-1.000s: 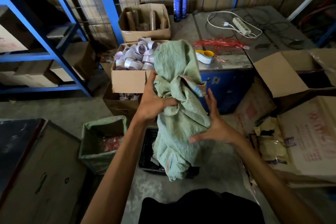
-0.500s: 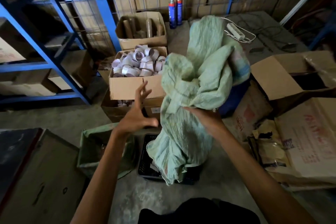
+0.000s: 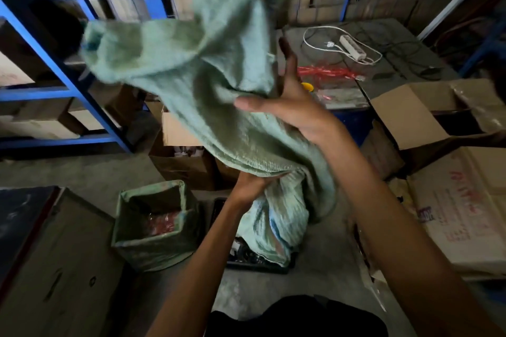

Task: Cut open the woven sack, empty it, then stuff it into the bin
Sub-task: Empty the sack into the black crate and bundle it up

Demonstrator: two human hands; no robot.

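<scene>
Pale green woven sack looks emptied, bunched mid-air. Right hand flat-open against it; left hand grip hidden in folds. Stuffing into green-lined square bin remains.

Now the left grip on the sack low down, its top higher above the right grip.

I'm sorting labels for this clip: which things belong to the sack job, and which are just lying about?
In the job: woven sack, left hand gripping it low, right hand against it, green-lined bin, black crate below.
Lying about: power strip, red plastic strips, open cardboard box, blue shelving.
</scene>
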